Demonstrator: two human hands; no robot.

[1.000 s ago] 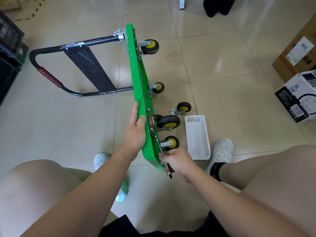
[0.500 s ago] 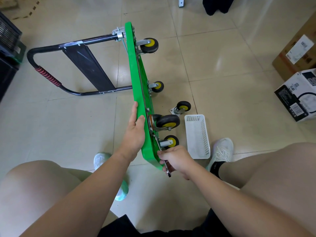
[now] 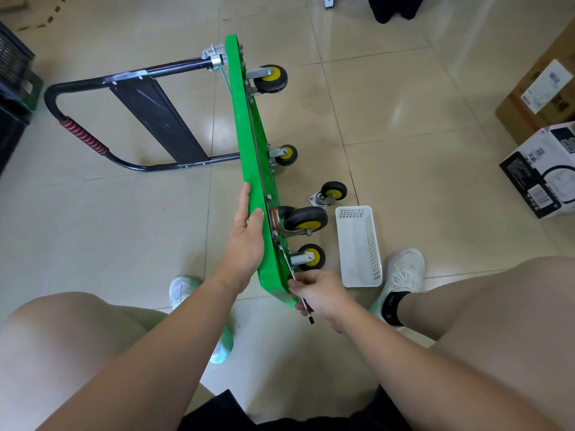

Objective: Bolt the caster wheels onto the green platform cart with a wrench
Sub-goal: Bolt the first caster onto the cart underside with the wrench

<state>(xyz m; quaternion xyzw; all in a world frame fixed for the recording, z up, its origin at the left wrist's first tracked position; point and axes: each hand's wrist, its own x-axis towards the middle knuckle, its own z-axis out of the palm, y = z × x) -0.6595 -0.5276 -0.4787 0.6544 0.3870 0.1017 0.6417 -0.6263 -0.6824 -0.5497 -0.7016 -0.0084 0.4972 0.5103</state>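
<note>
While the left hand (image 3: 245, 244) clasps the cart (image 3: 245, 135) and the right hand (image 3: 320, 293) pinches the wrench (image 3: 308, 313), a basket (image 3: 361, 247) lies beside.

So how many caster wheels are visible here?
5 caster wheels. Four on the green platform cart: far end, midway, two near end. One loose on the floor. Others may be hidden.

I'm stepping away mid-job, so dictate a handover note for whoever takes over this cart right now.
Left hand holds the upper edge of the green platform, stood on its side.
Right hand grips the wrench at the near corner.
Done: four casters sit on the platform.
Left: likely tighten the near bolts; a loose caster lies on the floor by the white basket.
</note>
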